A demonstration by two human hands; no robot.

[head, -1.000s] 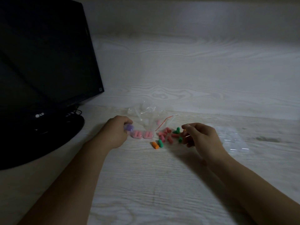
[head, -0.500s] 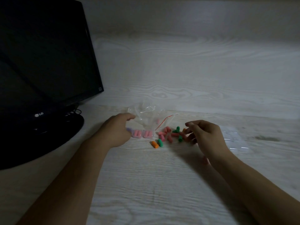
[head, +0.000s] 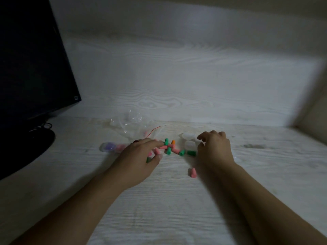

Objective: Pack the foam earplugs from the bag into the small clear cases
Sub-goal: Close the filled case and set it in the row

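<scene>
Clear case [head: 113,147] holds purple, pink earplugs, beside left hand [head: 139,160].

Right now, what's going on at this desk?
A person is sorting loose foam earplugs on a pale wood-grain desk. The left hand reaches into the scattered pile, fingers spread. The right hand is curled by a small clear case. A filled case lies to the left, the clear bag behind, and one pink earplug apart in front.
</scene>
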